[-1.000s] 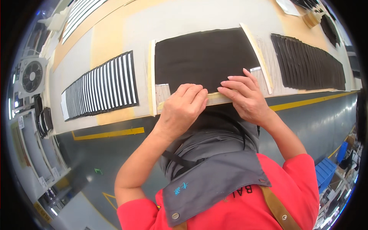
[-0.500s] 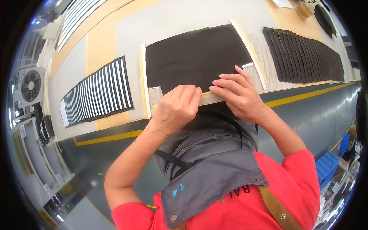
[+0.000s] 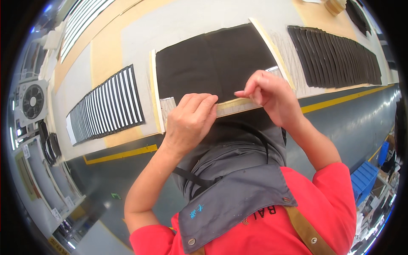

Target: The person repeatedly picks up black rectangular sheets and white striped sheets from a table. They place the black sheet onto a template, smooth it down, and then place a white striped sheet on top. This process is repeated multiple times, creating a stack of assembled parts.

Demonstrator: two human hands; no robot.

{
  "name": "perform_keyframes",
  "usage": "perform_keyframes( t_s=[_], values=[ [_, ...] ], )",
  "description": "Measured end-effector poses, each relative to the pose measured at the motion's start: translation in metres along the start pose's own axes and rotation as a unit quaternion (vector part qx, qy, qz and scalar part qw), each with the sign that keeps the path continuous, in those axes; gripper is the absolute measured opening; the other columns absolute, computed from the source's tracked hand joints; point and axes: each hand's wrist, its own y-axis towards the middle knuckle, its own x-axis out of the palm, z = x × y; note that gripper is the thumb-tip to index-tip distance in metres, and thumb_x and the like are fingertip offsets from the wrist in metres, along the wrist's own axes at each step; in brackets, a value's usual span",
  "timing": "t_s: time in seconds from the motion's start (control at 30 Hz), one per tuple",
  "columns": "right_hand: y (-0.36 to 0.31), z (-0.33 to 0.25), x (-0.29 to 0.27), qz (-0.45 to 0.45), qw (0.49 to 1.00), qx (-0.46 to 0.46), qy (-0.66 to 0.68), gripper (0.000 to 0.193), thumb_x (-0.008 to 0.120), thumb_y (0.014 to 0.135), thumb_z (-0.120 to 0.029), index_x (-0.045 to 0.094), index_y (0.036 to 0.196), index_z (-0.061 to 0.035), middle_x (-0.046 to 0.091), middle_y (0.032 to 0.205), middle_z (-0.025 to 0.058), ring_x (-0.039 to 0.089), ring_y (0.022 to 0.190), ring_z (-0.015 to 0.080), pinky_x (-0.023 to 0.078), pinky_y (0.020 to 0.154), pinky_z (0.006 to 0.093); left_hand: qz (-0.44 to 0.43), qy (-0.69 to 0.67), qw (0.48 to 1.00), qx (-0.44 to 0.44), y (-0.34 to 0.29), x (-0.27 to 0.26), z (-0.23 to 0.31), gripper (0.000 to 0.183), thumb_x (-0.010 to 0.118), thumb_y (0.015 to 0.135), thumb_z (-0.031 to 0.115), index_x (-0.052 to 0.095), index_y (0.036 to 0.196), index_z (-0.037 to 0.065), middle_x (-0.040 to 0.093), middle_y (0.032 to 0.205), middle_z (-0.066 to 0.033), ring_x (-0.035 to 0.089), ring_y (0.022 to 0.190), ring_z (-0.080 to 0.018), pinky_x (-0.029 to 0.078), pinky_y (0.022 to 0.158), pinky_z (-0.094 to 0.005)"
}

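1. One box fan (image 3: pixel 33 100) stands near nine o'clock in the view, with one white shelf rack (image 3: pixel 47 180) below it toward eight.
2. Between ten and eleven o'clock, at the bench's (image 3: pixel 144 34) far side, lies one striped black-and-white batch (image 3: pixel 86 19), cut off by the view's rim.
3. Between nine and ten o'clock rests one fanned stack of white-banded black pieces (image 3: pixel 108 104); over a dozen bands show, the leftmost too tightly packed to count.
4. One black fabric panel (image 3: pixel 208 59) lies flat on the bench at twelve o'clock, between two narrow pale strips: the left strip (image 3: pixel 155 76) at its nine o'clock, the right strip (image 3: pixel 261 35) at its three.
5. Of the two hands, the left hand (image 3: pixel 189 117) is at the panel's seven o'clock, fingers drawn together at its near edge; whether they pinch it, I cannot tell.
6. The right hand (image 3: pixel 274 95) is at the panel's four o'clock, curled narrow, fingertips near that same edge; whether it holds anything, I cannot tell.
7. One fanned stack of black pieces (image 3: pixel 335 59), over a dozen overlapping, lies at two o'clock.
8. One blue crate (image 3: pixel 364 178) sits off the bench, toward four o'clock.
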Motion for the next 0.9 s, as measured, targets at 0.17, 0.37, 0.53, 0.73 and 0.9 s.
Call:
perform_keyframes(
  t_s=[0.17,0.37,0.53,0.73,0.9],
  values=[
    [0.014,0.004,-0.001,-0.02,0.986,0.032,0.162,0.035,0.055,0.104,-0.028,0.069,0.083,-0.0035,0.059,0.067,0.0025,0.057,0.065,0.0127,0.057,0.102,0.0451,0.013,-0.017,1.0,-0.012,-0.002,0.003,0.0,0.023,0.081,0.082,-0.001,0.075,0.104,0.004,0.075,0.101,-0.0081,0.071,0.09,-0.0263,0.059,0.076,-0.0372],
    [0.018,0.005,0.002,-0.026,0.983,0.047,0.177,0.036,0.054,0.104,-0.029,0.069,0.083,-0.0035,0.059,0.067,0.0022,0.058,0.064,0.0132,0.057,0.101,0.0476,0.017,-0.025,0.999,-0.015,-0.002,0.003,0.0,0.025,0.083,0.081,-0.001,0.075,0.104,0.004,0.074,0.102,-0.0078,0.071,0.091,-0.0263,0.059,0.077,-0.037],
    [0.02,0.009,0.001,-0.036,0.977,0.046,0.203,0.035,0.051,0.105,-0.029,0.068,0.087,-0.0033,0.058,0.067,0.002,0.058,0.065,0.0142,0.056,0.103,0.0497,0.017,-0.022,0.999,-0.016,-0.001,0.004,0.0,0.026,0.084,0.08,0.0,0.075,0.103,0.005,0.074,0.101,-0.0073,0.07,0.093,-0.0265,0.058,0.077,-0.0371],
    [0.022,0.008,0.002,-0.041,0.963,0.049,0.262,0.035,0.05,0.106,-0.029,0.068,0.09,-0.0032,0.06,0.07,0.0029,0.057,0.064,0.0158,0.056,0.105,0.0518,0.038,-0.009,0.999,-0.008,-0.002,0.012,-0.001,0.025,0.084,0.079,-0.001,0.074,0.101,0.004,0.073,0.098,-0.007,0.069,0.09,-0.0271,0.058,0.076,-0.0378],
    [0.01,-0.002,0.008,-0.013,0.995,-0.017,-0.098,0.027,0.053,0.104,-0.022,0.072,0.1,-0.0022,0.065,0.084,0.0046,0.06,0.078,0.0183,0.055,0.096,0.0426,0.056,-0.001,0.998,-0.004,-0.002,0.015,-0.003,0.023,0.081,0.079,-0.005,0.074,0.099,0.004,0.073,0.096,-0.007,0.069,0.088,-0.0269,0.057,0.075,-0.0378]
  ],
)
